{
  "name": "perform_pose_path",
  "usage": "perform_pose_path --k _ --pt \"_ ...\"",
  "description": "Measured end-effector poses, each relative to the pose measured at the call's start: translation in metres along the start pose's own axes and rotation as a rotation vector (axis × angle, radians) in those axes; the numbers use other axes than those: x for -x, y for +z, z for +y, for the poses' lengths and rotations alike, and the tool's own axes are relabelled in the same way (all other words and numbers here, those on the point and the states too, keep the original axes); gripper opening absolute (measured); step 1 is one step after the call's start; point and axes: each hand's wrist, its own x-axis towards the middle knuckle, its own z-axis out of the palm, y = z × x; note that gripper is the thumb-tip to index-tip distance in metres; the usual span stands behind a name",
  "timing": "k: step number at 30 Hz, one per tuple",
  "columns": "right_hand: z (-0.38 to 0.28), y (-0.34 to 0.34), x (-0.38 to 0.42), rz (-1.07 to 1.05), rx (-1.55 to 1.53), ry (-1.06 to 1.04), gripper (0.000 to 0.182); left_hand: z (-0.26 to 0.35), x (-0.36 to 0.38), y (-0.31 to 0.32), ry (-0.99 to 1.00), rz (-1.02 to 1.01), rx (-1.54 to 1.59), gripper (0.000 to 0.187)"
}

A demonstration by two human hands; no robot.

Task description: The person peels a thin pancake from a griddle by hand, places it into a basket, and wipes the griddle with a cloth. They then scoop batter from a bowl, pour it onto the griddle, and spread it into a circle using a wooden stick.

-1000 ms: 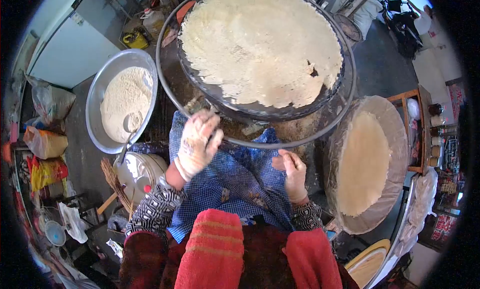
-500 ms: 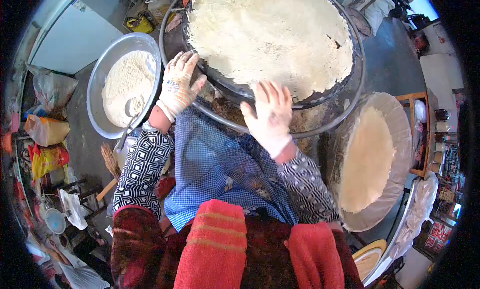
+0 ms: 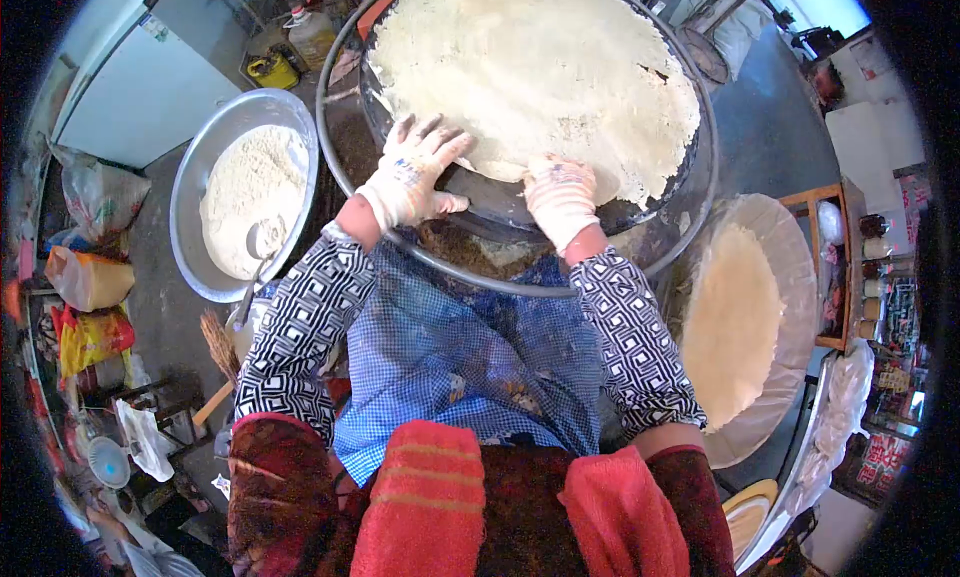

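A large, thin, pale pancake (image 3: 540,77) covers most of the round black griddle (image 3: 490,199) in front of me. Its near edge is lifted and folded a little, and a small tear shows at its right side. My left hand (image 3: 412,172), in a whitish glove, has its fingers spread over the pancake's near left edge, the thumb apart on the bare griddle. In a matching glove, my right hand (image 3: 560,197) is closed at the near edge, its fingers curled on the pancake's rim; the fingertips are partly hidden.
A metal ring (image 3: 480,282) surrounds the griddle. At left stands a metal basin (image 3: 185,202) of pale batter or flour with a ladle (image 3: 262,245) in it. Another thin pancake (image 3: 735,322) lies on a round covered tray (image 3: 785,377) at right. A broom (image 3: 215,342) leans nearby.
My left hand has moved right onto the pancake's edge. My right hand has gone from open and flat to curled at the near edge, which is now partly lifted.
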Motion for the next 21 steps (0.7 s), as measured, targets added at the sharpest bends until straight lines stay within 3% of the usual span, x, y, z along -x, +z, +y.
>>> perform_pose_path --k 1,2,4,6,9,12,13,14,16,17,18,19,21 --pt "0.009 -0.003 -0.001 -0.040 -0.064 0.046 0.025 -0.004 -0.009 0.007 0.062 0.104 -0.003 0.067" --pt "0.016 -0.010 -0.002 -0.079 -0.129 0.091 0.025 -0.006 -0.020 0.009 0.063 0.112 -0.008 0.067" --pt "0.024 -0.018 -0.003 0.065 -0.011 0.061 0.029 -0.013 -0.037 0.012 0.091 0.177 -0.075 0.030" --pt "0.044 -0.008 -0.004 0.385 0.223 -0.097 0.032 -0.005 -0.050 -0.014 0.110 0.186 -0.103 0.040" --pt "0.070 0.007 -0.012 0.960 0.701 -0.272 0.041 0.019 -0.058 -0.045 0.207 0.512 -0.141 0.041" --pt "0.060 -0.045 0.031 0.659 0.125 -0.129 0.043 0.042 -0.049 -0.032 0.177 0.431 -0.210 0.040" --pt "0.053 -0.059 0.050 0.553 -0.063 -0.086 0.044 0.048 -0.041 -0.021 0.124 0.324 -0.212 0.039" --pt "0.045 -0.065 0.070 0.492 -0.099 0.021 0.045 0.062 -0.029 -0.028 0.030 0.028 -0.165 0.040" --pt "0.045 -0.048 0.110 0.586 -0.276 0.129 0.042 0.063 -0.009 -0.006 0.091 -0.059 0.012 0.051" --pt "0.046 -0.027 0.132 0.592 -0.524 0.220 0.037 0.059 -0.005 0.000 0.104 -0.126 0.057 0.062" --pt "0.045 -0.004 0.155 0.594 -0.774 0.316 0.032 0.056 -0.009 -0.006 0.134 -0.080 0.078 0.062" --pt "0.036 0.011 0.173 0.512 -1.232 0.510 0.024 0.051 -0.016 -0.003 0.083 0.009 0.008 0.064" --pt "0.020 -0.004 0.186 0.295 -1.769 0.693 0.031 0.035 -0.033 0.005 -0.017 0.138 -0.148 0.070"
